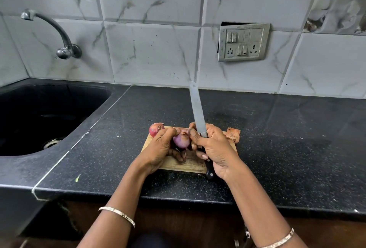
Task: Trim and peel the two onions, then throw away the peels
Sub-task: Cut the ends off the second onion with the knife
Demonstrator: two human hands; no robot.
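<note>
Over a small wooden cutting board (178, 163), my left hand (160, 148) grips a partly peeled purple onion (181, 140). My right hand (213, 148) holds a long knife (197, 109) by its black handle, blade pointing up and away, and its thumb touches the top of that onion. A second onion (156, 129), still in its red skin, sits at the board's far left corner. A piece of dry orange peel (233, 134) lies at the board's far right corner.
The board rests on a black speckled counter (277, 148). A black sink (45, 117) with a wall tap (59, 34) is on the left. A switch and socket plate (243, 42) hangs on the tiled wall behind.
</note>
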